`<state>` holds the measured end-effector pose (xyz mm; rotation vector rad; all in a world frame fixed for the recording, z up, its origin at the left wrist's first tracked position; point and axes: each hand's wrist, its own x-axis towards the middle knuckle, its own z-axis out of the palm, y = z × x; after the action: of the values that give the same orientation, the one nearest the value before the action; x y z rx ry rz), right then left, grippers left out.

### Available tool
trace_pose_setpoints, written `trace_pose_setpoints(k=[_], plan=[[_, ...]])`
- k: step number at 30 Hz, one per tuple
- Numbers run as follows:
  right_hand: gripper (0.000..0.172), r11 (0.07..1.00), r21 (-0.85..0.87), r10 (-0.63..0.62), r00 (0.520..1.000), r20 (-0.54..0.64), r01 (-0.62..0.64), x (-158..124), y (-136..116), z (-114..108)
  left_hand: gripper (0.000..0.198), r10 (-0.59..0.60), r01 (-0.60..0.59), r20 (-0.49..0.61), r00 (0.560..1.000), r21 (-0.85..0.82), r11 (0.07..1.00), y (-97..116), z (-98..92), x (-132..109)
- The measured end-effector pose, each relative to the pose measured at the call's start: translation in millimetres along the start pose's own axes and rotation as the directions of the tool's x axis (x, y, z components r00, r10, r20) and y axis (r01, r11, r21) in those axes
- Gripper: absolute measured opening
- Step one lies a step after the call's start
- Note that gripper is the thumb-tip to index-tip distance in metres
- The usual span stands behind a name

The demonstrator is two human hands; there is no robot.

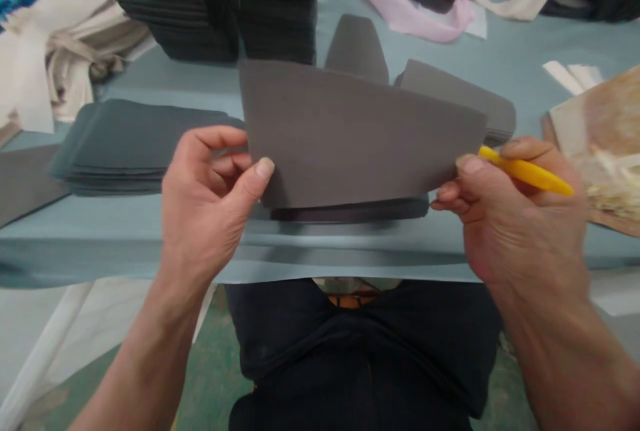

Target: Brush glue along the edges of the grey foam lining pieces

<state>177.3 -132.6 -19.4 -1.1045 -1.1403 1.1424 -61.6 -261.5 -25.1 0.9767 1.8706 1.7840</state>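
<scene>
Far left: pale cloth strips point(75, 44) lie heaped on the blue-covered table point(125, 217).
Dark green stack: flat pieces point(145, 131) sit between the strips and the sheet, partly behind the left hand.
Left hand: this hand point(203, 191) pinches the sheet's left end, thumb on the near face and fingers curled at the edge.
Grey sheet: the sheet point(360, 137) spans the two hands over a dark pile point(350, 211) near the table's front edge; whether it touches the pile, I cannot tell.
Holding it well: a light, even pinch at both ends should keep the sheet flat; pushing the hands together would probably buckle it.
Sheet's direction: the long axis runs left to right, broad end left, narrower end right, the upper edge sloping down rightward.
Right hand: this hand point(520, 211) pinches the narrow end between thumb and fingers, and also holds a yellow tool point(535, 175). The tool's tip lies just beside the sheet, so it is best angled away from the surface.
Far right: a worn board point(600, 117) lies beyond the hand.
</scene>
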Motion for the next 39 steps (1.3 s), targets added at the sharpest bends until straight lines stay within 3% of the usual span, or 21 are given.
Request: trace_pose_setpoints(k=[4, 7, 12, 17, 21, 27, 39], plan=[[0.043, 0.999, 0.032, -0.025, 1.0, 0.011, 0.024, 4.3, 0.9, 5.0, 0.035, 0.234, -0.232, -0.008, 0.972, 0.084, 0.969, 5.3, 3.4, 5.9], [0.041, 0.996, 0.046, -0.071, 0.997, 0.019, 0.07, 6.7, 2.1, 5.3, 0.03, 0.289, -0.289, 0.019, 0.957, 0.068, 0.955, 5.2, 1.1, 13.2], [0.033, 0.977, -0.013, -0.21, 0.977, 0.041, 0.211, 9.9, 10.4, -1.4, 0.014, 0.199, -0.213, 0.18, 0.963, 0.058, 0.975, -0.3, -9.7, 26.7], [0.03, 0.948, -0.081, -0.303, 0.95, 0.074, 0.309, 9.5, 20.4, -5.3, 0.017, 0.109, -0.138, 0.228, 0.967, 0.113, 0.984, -3.9, -12.9, 28.5], [0.026, 0.941, -0.148, -0.291, 0.951, 0.102, 0.304, 5.4, 21.5, -6.1, 0.02, 0.055, -0.115, 0.265, 0.963, 0.215, 0.97, -2.5, -13.5, 21.8], [0.026, 0.903, -0.286, -0.289, 0.946, 0.146, 0.32, 1.4, 27.9, -14.6, 0.025, 0.065, -0.16, 0.333, 0.941, 0.266, 0.951, -4.7, -16.2, 20.1], [0.028, 0.919, -0.286, -0.244, 0.962, 0.125, 0.27, -0.4, 35.0, -21.7, 0.024, 0.023, -0.136, 0.353, 0.935, 0.298, 0.945, -10.1, -11.4, 18.4]])
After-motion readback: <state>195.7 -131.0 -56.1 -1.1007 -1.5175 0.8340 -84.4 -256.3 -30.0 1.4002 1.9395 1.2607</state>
